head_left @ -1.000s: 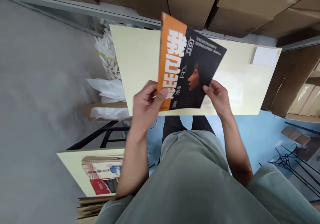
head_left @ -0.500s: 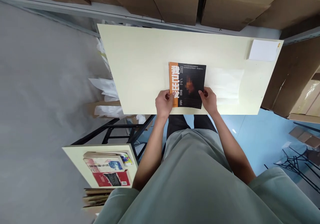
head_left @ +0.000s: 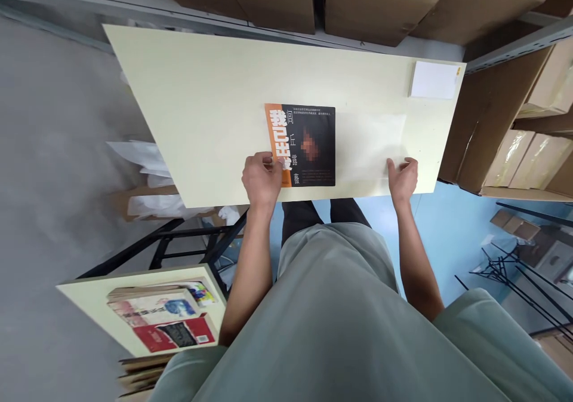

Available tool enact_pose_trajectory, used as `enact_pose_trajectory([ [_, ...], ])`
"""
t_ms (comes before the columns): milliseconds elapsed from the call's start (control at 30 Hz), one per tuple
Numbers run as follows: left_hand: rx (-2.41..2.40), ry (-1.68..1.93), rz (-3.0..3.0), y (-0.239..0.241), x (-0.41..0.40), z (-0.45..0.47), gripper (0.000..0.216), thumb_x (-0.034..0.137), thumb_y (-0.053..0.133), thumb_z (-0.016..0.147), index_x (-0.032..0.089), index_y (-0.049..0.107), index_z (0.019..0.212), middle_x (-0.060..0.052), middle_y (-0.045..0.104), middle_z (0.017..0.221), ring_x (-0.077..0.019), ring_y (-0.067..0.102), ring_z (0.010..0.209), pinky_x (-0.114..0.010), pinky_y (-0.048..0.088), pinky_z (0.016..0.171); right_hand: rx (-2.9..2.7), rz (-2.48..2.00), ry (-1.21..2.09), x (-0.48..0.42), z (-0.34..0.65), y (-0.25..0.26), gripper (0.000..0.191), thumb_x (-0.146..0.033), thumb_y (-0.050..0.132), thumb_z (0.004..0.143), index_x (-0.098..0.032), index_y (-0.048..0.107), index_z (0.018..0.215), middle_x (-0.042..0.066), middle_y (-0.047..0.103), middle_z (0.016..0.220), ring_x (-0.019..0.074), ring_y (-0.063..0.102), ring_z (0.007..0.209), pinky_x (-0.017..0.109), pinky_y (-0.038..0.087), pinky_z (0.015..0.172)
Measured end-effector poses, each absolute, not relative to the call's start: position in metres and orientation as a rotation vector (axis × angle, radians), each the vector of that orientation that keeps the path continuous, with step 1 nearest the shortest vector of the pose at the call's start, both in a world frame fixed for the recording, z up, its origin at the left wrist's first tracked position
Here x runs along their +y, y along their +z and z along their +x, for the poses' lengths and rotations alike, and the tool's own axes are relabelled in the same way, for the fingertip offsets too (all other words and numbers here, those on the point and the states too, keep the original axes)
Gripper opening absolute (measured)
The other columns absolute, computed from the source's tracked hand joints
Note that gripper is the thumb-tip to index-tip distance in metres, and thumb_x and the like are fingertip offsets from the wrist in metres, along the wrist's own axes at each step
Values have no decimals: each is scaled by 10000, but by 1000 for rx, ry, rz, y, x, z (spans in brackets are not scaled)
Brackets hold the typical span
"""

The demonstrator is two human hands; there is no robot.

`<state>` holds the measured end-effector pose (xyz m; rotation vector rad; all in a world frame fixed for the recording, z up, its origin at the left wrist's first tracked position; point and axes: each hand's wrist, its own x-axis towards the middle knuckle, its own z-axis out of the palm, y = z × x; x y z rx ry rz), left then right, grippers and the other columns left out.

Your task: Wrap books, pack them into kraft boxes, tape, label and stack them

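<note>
Apparently the book [head_left: 307, 144] is being positioned: the left hand [head_left: 262, 180] is pinching its edge; the right hand [head_left: 403, 180], spread, is hovering by the pale sheet [head_left: 369, 145], probably needing a grip next.

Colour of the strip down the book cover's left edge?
The strip is orange; it shows best in the head view.
</note>
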<state>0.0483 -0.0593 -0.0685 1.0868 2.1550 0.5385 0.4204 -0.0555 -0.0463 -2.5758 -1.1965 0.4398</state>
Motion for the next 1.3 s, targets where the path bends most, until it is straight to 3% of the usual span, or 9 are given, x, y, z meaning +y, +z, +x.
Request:
enact_pose_trajectory([
  [133, 2169, 519, 1118, -66, -64, 53, 134, 297, 762, 950, 248, 696, 1056, -125, 736, 1110, -333, 731, 975, -574, 578, 1135, -1203, -2501, 635, -63, 414, -31, 294, -522, 669, 1047, -249, 606, 959, 0, 665, 814, 213, 620, 775, 385, 555, 834],
  [333, 2118, 488, 1035, -69, -73, 54, 216, 349, 794, 939, 243, 665, 1076, -124, 731, 1143, -332, 739, 1001, -571, 585, 1130, -1366, -2210, 566, -76, 374, 41, 391, -632, 557, 1130, -264, 669, 1059, -21, 629, 735, 180, 599, 605, 343, 523, 644],
  [567, 2017, 589, 987, -73, -77, 46, 251, 311, 838, 886, 228, 677, 1061, -107, 705, 1179, -248, 713, 945, -456, 627, 1060, -1848, -1817, 933, -69, 257, 63, 370, -532, 493, 1202, -266, 748, 1171, 61, 842, 1003, 195, 779, 841, 312, 610, 808],
  [733, 1733, 801, 659, -55, -76, 29, 517, 685, 510, 1132, 221, 718, 1036, -115, 750, 1015, -260, 753, 1021, -379, 643, 949, -2185, -1742, 1222, -58, 168, 8, 280, -409, 469, 1232, -283, 709, 1303, 52, 885, 1126, 239, 840, 973, 318, 637, 846],
  [833, 1695, 843, 560, -54, -70, 21, 627, 818, 578, 1066, 227, 693, 887, -79, 703, 845, -249, 729, 921, -328, 619, 816, -2249, -1815, 1276, -54, 138, -22, 273, -323, 467, 1220, -252, 689, 1363, 102, 876, 1262, 284, 850, 1027, 392, 670, 890],
  [967, 1748, 825, 637, -70, -55, 15, 485, 558, 782, 1004, 227, 617, 691, -16, 539, 643, -223, 632, 744, -325, 542, 703, -2226, -1741, 1426, -59, 137, -35, 337, -259, 559, 1158, -220, 640, 1483, 106, 860, 1281, 279, 839, 1071, 414, 685, 952],
  [1067, 1820, 740, 745, -80, -48, 10, 283, 383, 778, 980, 213, 722, 760, -22, 616, 682, -238, 656, 770, -359, 566, 811, -2123, -1581, 1483, -67, 167, -28, 411, -270, 601, 1132, -231, 621, 1541, 84, 846, 1261, 240, 825, 1093, 384, 684, 996],
  [1200, 1954, 603, 900, -78, -47, 9, 215, 350, 741, 997, 220, 742, 826, -68, 752, 839, -287, 708, 891, -433, 571, 986, -1832, -1900, 949, -63, 229, -25, 407, -355, 603, 1125, -227, 653, 1508, 177, 738, 1474, 308, 736, 1329, 495, 647, 1107],
  [1300, 2013, 555, 937, -75, -48, 15, 224, 325, 718, 1015, 234, 694, 812, -85, 763, 878, -322, 728, 960, -472, 567, 1044, -1569, -2120, 816, -48, 263, -40, 457, -408, 640, 1103, -192, 624, 1506, 207, 728, 1426, 314, 737, 1260, 529, 634, 1089],
])
